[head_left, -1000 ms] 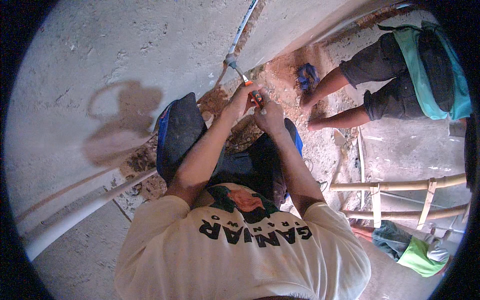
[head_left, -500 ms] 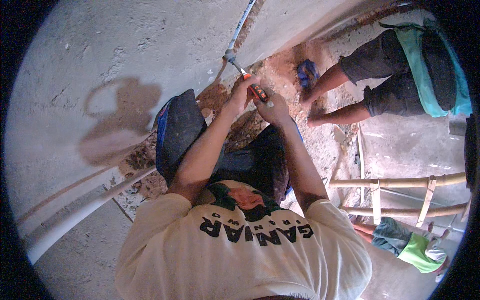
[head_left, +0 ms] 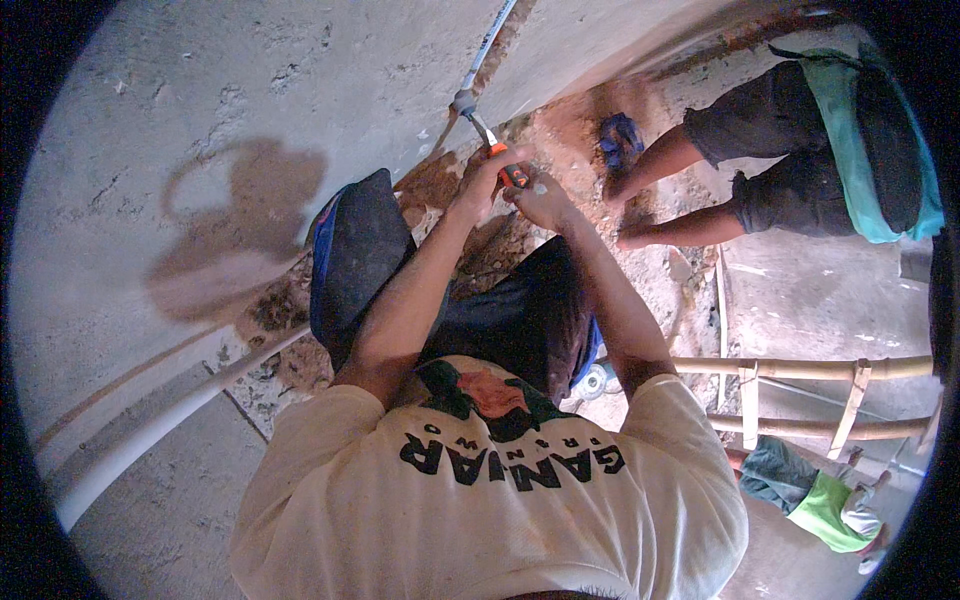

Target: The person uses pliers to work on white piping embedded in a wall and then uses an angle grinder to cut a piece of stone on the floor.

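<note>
A rough grey wall (head_left: 110, 130) goes up on the left, with a big dark shadow (head_left: 235, 215) on it. A thin white pipe (head_left: 487, 42) runs down the wall to a fat, dark grey joint (head_left: 463, 103). Low on the left, a long pale pipe (head_left: 165, 435) lies along the bottom of the wall. Broken dirt and stones (head_left: 575, 150) cover the ground by the wall. The person's bent knees, in dark trousers (head_left: 362, 260), are on both sides of the arms, so there is only a small space to work in. Close by on the right, a co-worker's bare legs (head_left: 665, 168) come in near a crumpled blue thing (head_left: 620, 140), and a blue-green cloth (head_left: 835, 135) hangs by the dark shorts. Farther back are a bamboo ladder (head_left: 805, 369) and another person in a bright green top (head_left: 833, 512). The hand tool, with its orange and black handle (head_left: 514, 178), is right in the middle, up ahead of the chest. The left grip (head_left: 478, 188) is curled tight around the handle. The right grip (head_left: 545, 204) is closed on its back end, though some fingers are hidden. The metal part (head_left: 482, 128) sticks out past both grips, slanting up to the joint. I cannot tell how hard it pushes there.
</note>
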{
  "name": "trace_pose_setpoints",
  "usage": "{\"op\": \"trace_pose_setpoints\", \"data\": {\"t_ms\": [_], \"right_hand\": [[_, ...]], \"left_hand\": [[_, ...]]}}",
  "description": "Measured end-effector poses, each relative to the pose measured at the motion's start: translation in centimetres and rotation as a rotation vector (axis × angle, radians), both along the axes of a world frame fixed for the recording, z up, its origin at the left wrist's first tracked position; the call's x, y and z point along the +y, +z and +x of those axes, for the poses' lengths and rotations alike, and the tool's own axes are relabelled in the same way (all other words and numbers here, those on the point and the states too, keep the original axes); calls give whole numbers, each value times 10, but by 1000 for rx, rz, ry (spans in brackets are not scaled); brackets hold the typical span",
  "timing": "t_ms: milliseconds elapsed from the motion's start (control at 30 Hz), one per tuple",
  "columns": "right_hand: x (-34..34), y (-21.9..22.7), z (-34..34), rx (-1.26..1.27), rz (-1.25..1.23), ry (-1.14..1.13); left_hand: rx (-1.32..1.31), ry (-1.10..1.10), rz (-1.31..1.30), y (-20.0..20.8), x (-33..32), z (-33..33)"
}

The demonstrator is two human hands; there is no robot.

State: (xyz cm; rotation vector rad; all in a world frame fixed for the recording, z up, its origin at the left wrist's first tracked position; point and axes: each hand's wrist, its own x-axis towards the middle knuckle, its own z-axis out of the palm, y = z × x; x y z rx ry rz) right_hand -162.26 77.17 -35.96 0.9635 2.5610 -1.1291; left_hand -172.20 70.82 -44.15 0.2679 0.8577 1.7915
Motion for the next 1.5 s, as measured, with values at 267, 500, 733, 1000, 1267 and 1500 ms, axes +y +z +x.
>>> {"op": "trace_pose_setpoints", "data": {"t_ms": [267, 500, 733, 1000, 1267, 1500], "right_hand": [[-4, 21, -9, -80, 2, 148], [45, -44, 4, -179, -553, 6], [32, -33, 3, 95, -1619, -81], [35, -25, 10, 62, -1036, -162], [-20, 17, 26, 275, 223, -105], [-19, 8, 25, 469, 466, -11]], "left_hand": [[-101, 55, 84, -3, -4, 0], [19, 91, -146, 33, -22, 4], [190, 166, -274, 7, -13, -7], [-170, -129, 4, 20, -17, -21], [-108, 15, 106, 1, -7, -16], [-105, 36, 91, 9, -3, -14]]}}
